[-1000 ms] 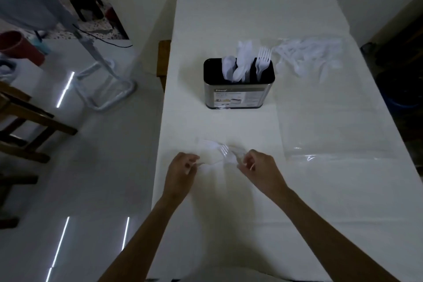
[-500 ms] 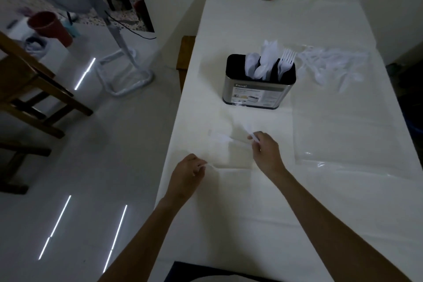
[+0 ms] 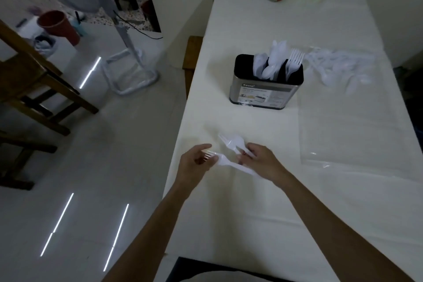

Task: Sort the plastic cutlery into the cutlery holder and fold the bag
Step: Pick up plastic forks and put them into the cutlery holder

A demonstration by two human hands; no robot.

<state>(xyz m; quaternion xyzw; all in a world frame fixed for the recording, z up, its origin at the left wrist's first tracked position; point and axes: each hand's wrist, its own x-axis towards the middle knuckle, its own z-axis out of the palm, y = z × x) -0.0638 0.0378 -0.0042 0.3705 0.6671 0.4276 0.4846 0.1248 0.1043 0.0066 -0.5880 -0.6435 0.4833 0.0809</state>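
Cutlery in hand: two white plastic forks, a near fork [image 3: 225,162] and a far fork [image 3: 231,142], both low over the table [image 3: 263,213] at its left edge.
Left hand [image 3: 194,163]: I see it curled loosely around the tines of the near fork, fingers half closed; firm grip or not, I cannot tell.
Right hand [image 3: 263,162]: I see its fingers pinched on the handles of both forks.
Cutlery holder [image 3: 266,86]: metal, black top, upright mid-table, well beyond my hands; spoons in the middle slots, forks in the right slot.
Loose cutlery [image 3: 338,67]: white pile inside the far end of the bag, just right of the holder.
Bag [image 3: 348,130]: clear plastic, flat and unfolded on the table, right of the holder and my hands.
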